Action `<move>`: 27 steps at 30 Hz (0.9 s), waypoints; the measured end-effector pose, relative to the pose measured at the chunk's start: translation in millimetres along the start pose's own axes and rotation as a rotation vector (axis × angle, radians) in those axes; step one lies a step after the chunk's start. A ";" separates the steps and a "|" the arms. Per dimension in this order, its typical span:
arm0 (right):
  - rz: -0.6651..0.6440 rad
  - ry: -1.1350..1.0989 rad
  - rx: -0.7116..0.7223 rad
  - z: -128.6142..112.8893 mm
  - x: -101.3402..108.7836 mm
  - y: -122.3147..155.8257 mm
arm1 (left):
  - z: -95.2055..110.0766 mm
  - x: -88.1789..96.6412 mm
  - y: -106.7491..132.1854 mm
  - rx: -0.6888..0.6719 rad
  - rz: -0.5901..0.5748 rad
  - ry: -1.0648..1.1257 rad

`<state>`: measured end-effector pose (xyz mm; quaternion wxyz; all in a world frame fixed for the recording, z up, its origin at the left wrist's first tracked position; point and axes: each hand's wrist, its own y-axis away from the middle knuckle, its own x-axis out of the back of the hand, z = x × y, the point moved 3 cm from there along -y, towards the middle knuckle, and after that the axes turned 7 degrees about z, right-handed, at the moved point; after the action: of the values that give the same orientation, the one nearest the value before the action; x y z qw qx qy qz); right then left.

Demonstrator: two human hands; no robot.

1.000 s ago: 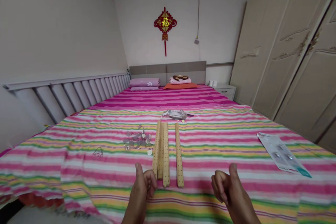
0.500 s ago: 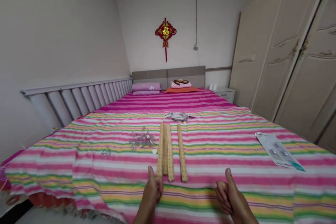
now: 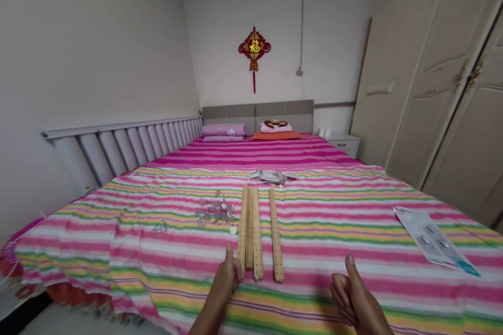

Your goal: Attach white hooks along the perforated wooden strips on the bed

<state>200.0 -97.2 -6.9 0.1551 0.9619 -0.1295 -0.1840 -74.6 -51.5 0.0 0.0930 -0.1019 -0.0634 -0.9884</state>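
Note:
My left hand (image 3: pixel 228 276) is curled into a fist with its thumb pointing up and nothing in it. It is at the near end of several long wooden strips with rows of small holes (image 3: pixel 257 235); whether it touches the leftmost one I cannot tell. Apart from that group, one more perforated strip (image 3: pixel 276 235) lies just to the right. Farther right, my right hand (image 3: pixel 349 290) makes the same thumb-up fist over the striped sheet (image 3: pixel 314 251), also holding nothing. Left of the strips is a scatter of small clear plastic pieces (image 3: pixel 216 211) with a white round piece (image 3: pixel 233 230).
A clear packet (image 3: pixel 271 177) lies beyond the strips. On the right rests a blister pack (image 3: pixel 434 241), on the left a thin clear scrap (image 3: pixel 160 227). Pillows (image 3: pixel 223 131) sit by the headboard (image 3: pixel 228 111). A radiator (image 3: pixel 129 144) and a wardrobe (image 3: pixel 416 89) flank the bed.
The view has turned slightly left, so the bed and its things appear shifted right. Both hands keep their thumb-up pose; the strips and plastic pieces lie as before.

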 end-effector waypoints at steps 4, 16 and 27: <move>0.020 0.090 0.026 -5.1 -2.0 -10.3 | -0.5 5.8 -38.5 -0.157 0.129 -0.058; 0.014 0.567 0.178 24.5 10.4 -61.5 | -34.5 12.5 -122.9 -0.390 0.307 -0.325; -0.124 0.552 0.125 28.7 -26.8 -54.8 | -34.6 12.8 -123.2 -0.255 0.260 -0.163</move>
<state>175.1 -45.9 -42.8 0.1135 0.9894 -0.0343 0.0841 -117.7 61.4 -43.9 0.2007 -0.1997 0.0685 -0.9566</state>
